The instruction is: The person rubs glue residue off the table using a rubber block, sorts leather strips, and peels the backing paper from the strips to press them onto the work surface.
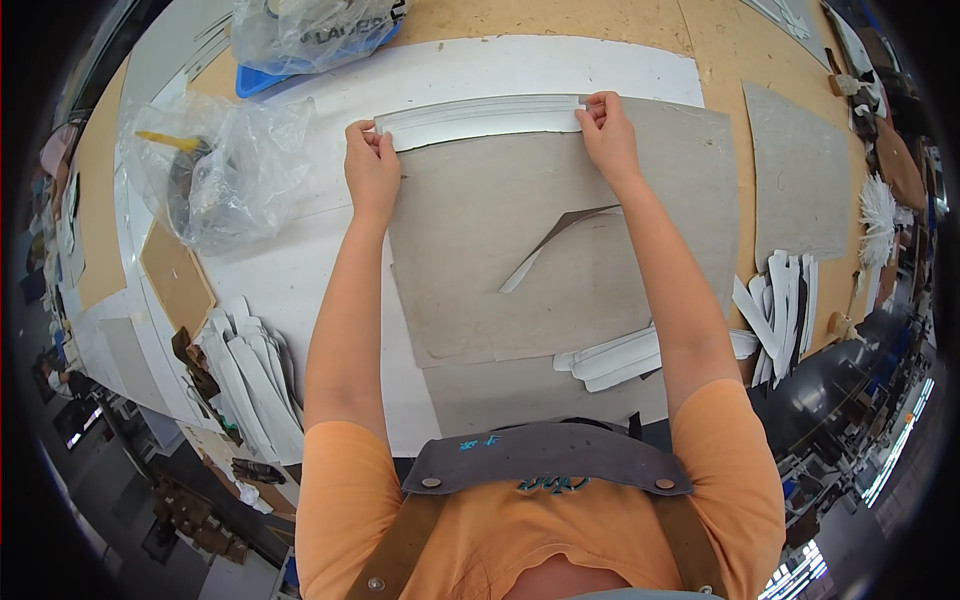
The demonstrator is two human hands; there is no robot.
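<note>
A long white strip (480, 122), which looks layered along its upper edge, lies across the far side of a grey-brown sheet (480, 230). My left hand (371, 165) pinches its left end between thumb and fingers. At the other end my right hand (608, 130) grips it the same way. Nearer to me, a thin curved dark strip (556, 236) with a pale tip rests on the sheet. A small stack of white strips (620, 360) lies at the sheet's near right edge, partly behind my right forearm.
At the left are a clear plastic bag (240, 175) and a pile of pale strips (250, 370). A blue tray (262, 80) with a plastic bag stands at the back. Further right lie a grey sheet (800, 170) and more white strips (785, 310).
</note>
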